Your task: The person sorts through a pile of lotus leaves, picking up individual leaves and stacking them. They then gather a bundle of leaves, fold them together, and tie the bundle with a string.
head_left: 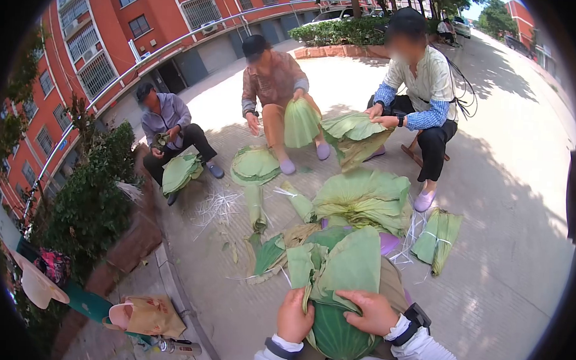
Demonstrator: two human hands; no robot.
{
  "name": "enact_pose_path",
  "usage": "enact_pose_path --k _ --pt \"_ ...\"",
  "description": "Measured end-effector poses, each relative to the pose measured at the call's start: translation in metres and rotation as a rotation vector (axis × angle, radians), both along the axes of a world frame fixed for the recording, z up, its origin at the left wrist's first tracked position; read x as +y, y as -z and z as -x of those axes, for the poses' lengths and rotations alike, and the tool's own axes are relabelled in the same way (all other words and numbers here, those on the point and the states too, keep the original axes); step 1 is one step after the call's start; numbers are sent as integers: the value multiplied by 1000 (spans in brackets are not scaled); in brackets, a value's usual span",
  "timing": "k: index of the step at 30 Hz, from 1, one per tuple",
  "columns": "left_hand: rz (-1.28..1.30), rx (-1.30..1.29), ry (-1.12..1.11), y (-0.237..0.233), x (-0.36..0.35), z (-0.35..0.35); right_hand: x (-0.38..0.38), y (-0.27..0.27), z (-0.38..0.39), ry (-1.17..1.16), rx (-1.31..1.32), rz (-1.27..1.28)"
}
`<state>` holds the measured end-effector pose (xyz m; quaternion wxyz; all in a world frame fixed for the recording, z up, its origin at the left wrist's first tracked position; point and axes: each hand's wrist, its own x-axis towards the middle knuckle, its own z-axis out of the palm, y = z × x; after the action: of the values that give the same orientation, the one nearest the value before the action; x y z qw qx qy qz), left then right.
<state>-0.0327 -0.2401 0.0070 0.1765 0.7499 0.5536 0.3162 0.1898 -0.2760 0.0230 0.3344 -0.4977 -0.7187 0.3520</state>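
Note:
Large green lotus leaves (351, 265) are spread over my lap, partly folded. My left hand (295, 317) is closed on the folded left edge of a leaf. On the other side, my right hand (371, 313) pinches the same leaf between thumb and fingers. Below both hands a darker green leaf (340, 334) shows its ribs, its tip pointing toward me. Just beyond my lap lies a broad pile of lotus leaves (363, 198). Tied leaf bundles (437, 239) rest on the ground to the right.
Three people sit ahead, handling leaves: one left (169, 125), one middle (272, 84), one right (424, 83). White strips (220, 206) are scattered on the pavement. At left are a curb (176, 290), shrubs (91, 192), a paper bag (156, 315) and a bottle (180, 347).

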Motion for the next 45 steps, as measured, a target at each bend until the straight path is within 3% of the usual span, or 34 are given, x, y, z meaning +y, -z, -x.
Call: enact_pose_path --k 3,6,9,12,13,16,19,22,28,34,36,40,43,45 --pt "47 -62 -31 4 2 3 -2 -4 -1 -42 14 -8" --pt "84 -139 -67 12 -1 8 3 13 -8 -107 221 54" --pt "60 -215 -107 11 -3 11 5 19 -6 10 238 45" --pt "14 -224 -156 6 -9 10 11 22 -8 -19 165 62" --pt "-10 -219 -176 4 -9 9 14 27 -4 -19 179 -122" --pt "-87 -210 -192 -6 -15 7 4 -5 -2 -60 19 103" --pt "-127 -113 -211 -10 -17 0 -3 12 12 29 -164 -188" --pt "-259 104 -91 -21 -12 -14 -4 18 18 68 -287 -257" --pt "-132 322 173 -34 -7 -45 -14 22 14 108 -307 -294" --pt "-92 409 353 -26 -11 -56 -14 36 4 131 -128 -276" --pt "-78 489 418 -25 -8 -56 -12 38 -5 130 -109 -140" --pt "-52 627 494 -28 -10 -57 -18 15 -8 380 106 -176" --pt "-64 634 534 -20 -9 -57 -8 -9 -11 201 136 -352" --pt "-60 602 551 -14 -4 -57 -2 11 -2 204 80 -342"
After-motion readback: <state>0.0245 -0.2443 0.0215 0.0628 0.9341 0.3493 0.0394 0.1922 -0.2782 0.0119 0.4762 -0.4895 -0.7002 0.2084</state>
